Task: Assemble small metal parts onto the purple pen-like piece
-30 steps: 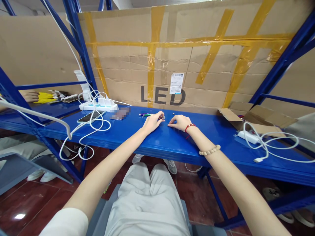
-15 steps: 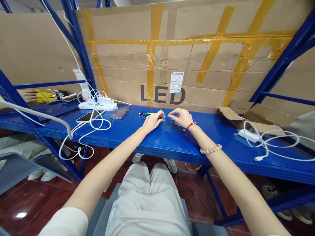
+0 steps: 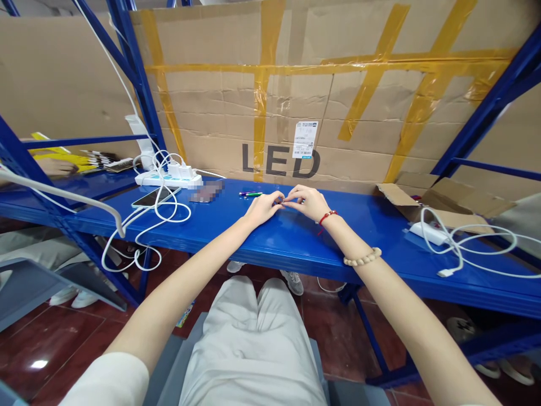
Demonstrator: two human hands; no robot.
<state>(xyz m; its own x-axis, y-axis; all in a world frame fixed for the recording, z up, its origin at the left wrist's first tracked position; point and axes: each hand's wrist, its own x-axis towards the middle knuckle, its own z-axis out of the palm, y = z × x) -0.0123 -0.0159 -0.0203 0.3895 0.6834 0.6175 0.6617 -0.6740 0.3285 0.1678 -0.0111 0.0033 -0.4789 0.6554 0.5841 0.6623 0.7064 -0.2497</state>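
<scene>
Over the blue table (image 3: pixel 296 242), my left hand (image 3: pixel 262 209) is closed in a pinch, its fingertips on something too small to make out. My right hand (image 3: pixel 309 202) is pinched too, thumb and forefinger meeting the left fingertips. Whatever lies between them is mostly hidden by the fingers. A red cord bracelet (image 3: pixel 327 216) and a pale beaded bracelet (image 3: pixel 362 257) circle my right wrist and forearm. Just left of my left hand lie slim pen-like sticks (image 3: pixel 251 194), one green and one bluish. Under my right hand, small bits on the table are largely covered.
At the left are a white power strip (image 3: pixel 169 180), a phone (image 3: pixel 154 197) and looped white cables (image 3: pixel 156 223). An open cardboard box (image 3: pixel 448 197) and a white charger (image 3: pixel 426 233) lie at the right. A taped cardboard panel (image 3: pixel 211 113) stands behind. Another person's hand (image 3: pixel 57 167) shows far left.
My right hand has moved left, bringing its fingertips against those of my left hand. The left hand stays in nearly the same place. At far left, the other person's hand and yellow material have shifted.
</scene>
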